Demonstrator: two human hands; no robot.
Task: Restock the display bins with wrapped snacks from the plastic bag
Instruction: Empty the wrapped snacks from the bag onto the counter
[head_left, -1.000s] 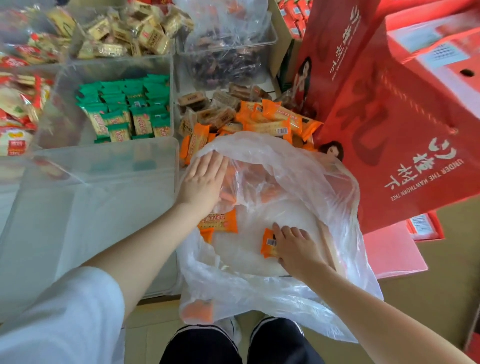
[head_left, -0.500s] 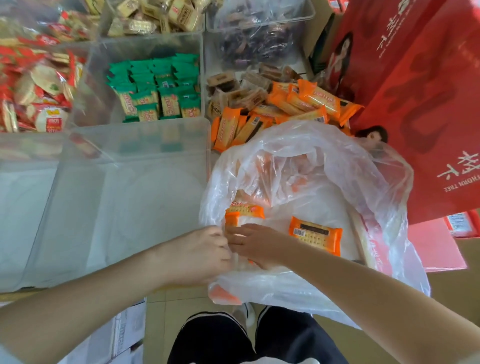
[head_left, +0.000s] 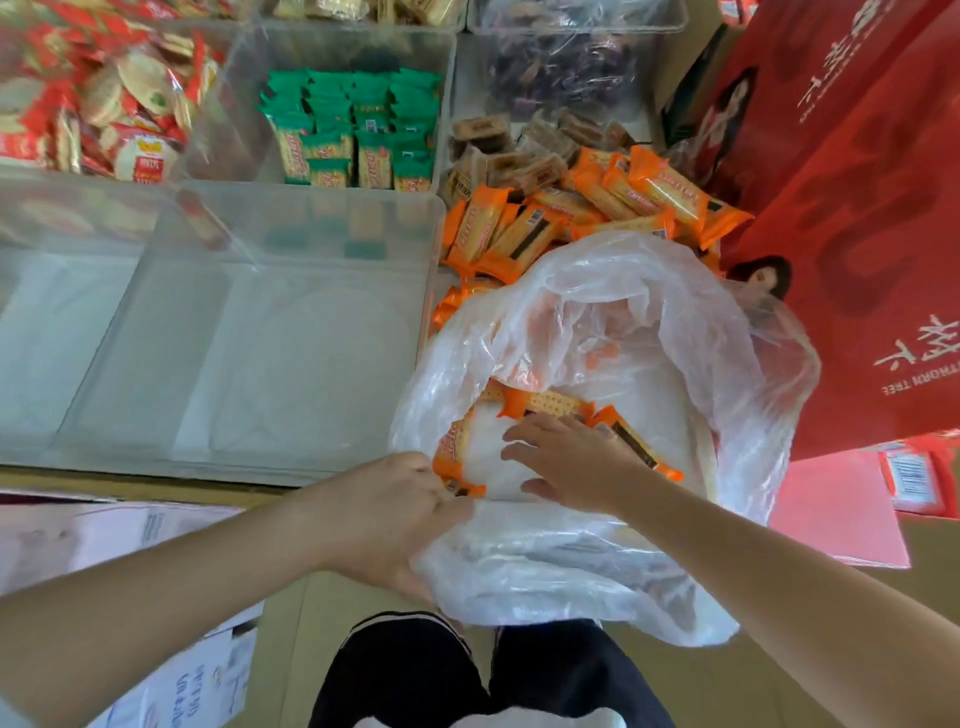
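**Orange wrapped snacks: both hands at the plastic bag mouth**

Plastic bag (head_left: 649, 332) sits open-mouthed in front of the person, just right of the big clear bin (head_left: 260, 364). Translucent white film, bunched at the rim.

Left hand (head_left: 384, 519) is at the near-left rim of the bag, fingers curled, pinching the end of an orange snack pack (head_left: 457, 452) at the bag's edge (film may be caught in the same grip, cannot tell).

Right hand (head_left: 566, 457) is inside the bag mouth, palm down, fingers spread and fairly straight, lying over a second orange pack (head_left: 628, 441). Not wrapped around it as far as visible. A third orange pack (head_left: 545, 402) lies just beyond the fingertips, inside the bag.

Bins:
- Pile of orange packs (head_left: 597, 208) beyond the bag, heaped loosely, touching the bag's far rim.
- Brown-wrapped snacks (head_left: 519, 150) just behind that pile, same compartment as far as I can tell.
- Green packs (head_left: 358, 130) stacked upright in the bin to the left of those.
- Red-and-white round cracker packs (head_left: 104, 98) in the far-left bin.
- Dark-wrapped items (head_left: 561, 78) in the far-right clear bin (blurred, cannot tell what).
- Big clear bin holds no visible snacks, only white liner at the bottom.

Red gift bag (head_left: 857, 208) with white lettering stands right of the plastic bag, touching it. Pink sheet (head_left: 841, 509) lies flat below it. Person's black trousers (head_left: 405, 675) at bottom edge.
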